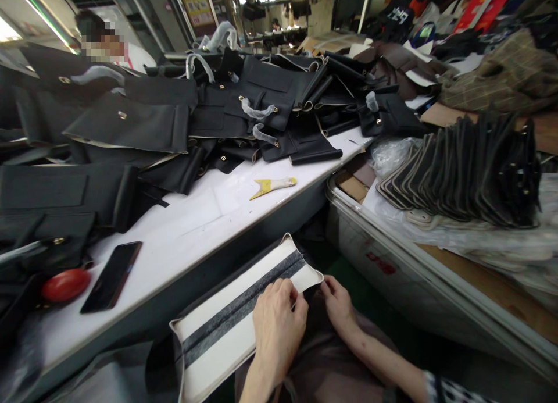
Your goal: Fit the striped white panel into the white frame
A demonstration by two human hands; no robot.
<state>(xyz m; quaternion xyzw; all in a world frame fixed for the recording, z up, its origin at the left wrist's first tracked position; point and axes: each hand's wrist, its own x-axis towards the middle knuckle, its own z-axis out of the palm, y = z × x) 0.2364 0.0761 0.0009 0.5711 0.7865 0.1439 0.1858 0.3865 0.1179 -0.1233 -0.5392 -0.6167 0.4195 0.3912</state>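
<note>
An inside-out bag (244,298), with a white bottom panel crossed by a dark grey stripe, lies tilted over my lap. My left hand (279,318) rests on the panel's near side, its fingers curled and the thumb drawn in toward them. What is between those fingertips is mostly hidden, but they appear to grip the bag near its edge. At the right corner of the same bag, my right hand (340,304) pinches the rim between thumb and fingers. Dark material hangs below the panel.
A white table (209,208) holds many black bag pieces (261,95), a yellow notched tool (272,186), a phone (112,277) and a red rounded object (66,284). To the right, a bin (383,263) carries stacked dark flaps (462,170). Another person (139,57) is across the table.
</note>
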